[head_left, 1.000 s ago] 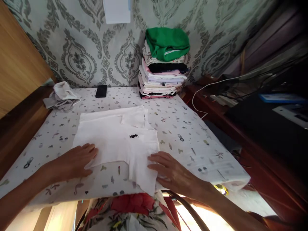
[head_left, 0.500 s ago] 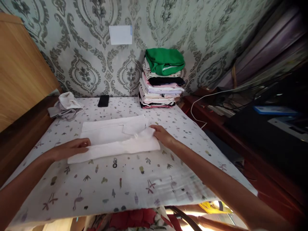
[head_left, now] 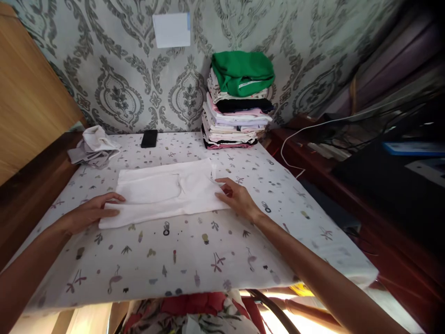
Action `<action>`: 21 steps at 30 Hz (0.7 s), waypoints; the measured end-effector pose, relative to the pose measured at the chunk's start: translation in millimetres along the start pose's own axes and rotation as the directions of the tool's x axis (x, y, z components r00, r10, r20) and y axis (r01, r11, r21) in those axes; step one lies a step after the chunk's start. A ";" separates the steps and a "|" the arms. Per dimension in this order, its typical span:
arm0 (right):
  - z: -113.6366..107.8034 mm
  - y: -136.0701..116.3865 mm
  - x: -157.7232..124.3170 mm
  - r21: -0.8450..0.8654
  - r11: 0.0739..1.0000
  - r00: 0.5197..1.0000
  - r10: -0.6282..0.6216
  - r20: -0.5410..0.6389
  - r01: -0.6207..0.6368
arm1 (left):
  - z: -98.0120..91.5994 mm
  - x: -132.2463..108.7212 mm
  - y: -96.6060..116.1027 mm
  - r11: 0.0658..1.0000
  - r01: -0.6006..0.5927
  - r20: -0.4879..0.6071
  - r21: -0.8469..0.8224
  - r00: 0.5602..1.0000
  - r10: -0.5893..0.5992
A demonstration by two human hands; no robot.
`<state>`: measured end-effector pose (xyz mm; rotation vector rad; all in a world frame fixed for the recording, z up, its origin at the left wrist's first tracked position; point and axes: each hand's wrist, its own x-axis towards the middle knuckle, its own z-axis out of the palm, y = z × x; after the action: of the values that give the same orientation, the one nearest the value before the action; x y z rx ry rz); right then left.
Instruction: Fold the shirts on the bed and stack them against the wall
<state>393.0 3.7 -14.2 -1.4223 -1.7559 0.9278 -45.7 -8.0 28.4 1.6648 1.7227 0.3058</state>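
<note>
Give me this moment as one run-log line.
white garment: folded, on patterned cloth; left hand: at its left end; right hand: at its right end; green garment: atop clothes stack

Head-worn view, forward and down

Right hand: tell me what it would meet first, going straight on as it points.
The white cloth: the right hand is at its right end and points left across it. Whether it would slide over or push in is unclear from this view.
</note>
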 end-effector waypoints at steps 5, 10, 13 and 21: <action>5.5 1.0 -4.7 -0.194 0.980 0.997 -0.065 -0.050 0.054 | 5.9 12.4 -6.5 0.989 -0.028 -0.039 -0.145 0.999 0.023; 5.8 -0.6 -9.7 -0.217 0.976 0.996 -0.029 -0.079 0.011 | 7.8 14.6 -9.3 0.923 -0.024 -0.222 0.383 0.968 0.118; 1.5 -1.0 -13.8 -0.199 0.980 0.996 -0.035 -0.077 0.019 | 10.7 17.9 13.5 0.845 -0.042 -0.292 0.534 0.928 0.231; -16.6 16.5 -14.9 -0.010 0.998 0.996 0.054 -0.074 -0.055 | 81.8 88.4 132.0 0.778 -0.493 -0.056 0.389 0.831 0.554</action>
<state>417.8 -6.8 -20.9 -1.4995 -1.6787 0.8827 115.2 69.5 22.5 2.4611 1.4488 0.4152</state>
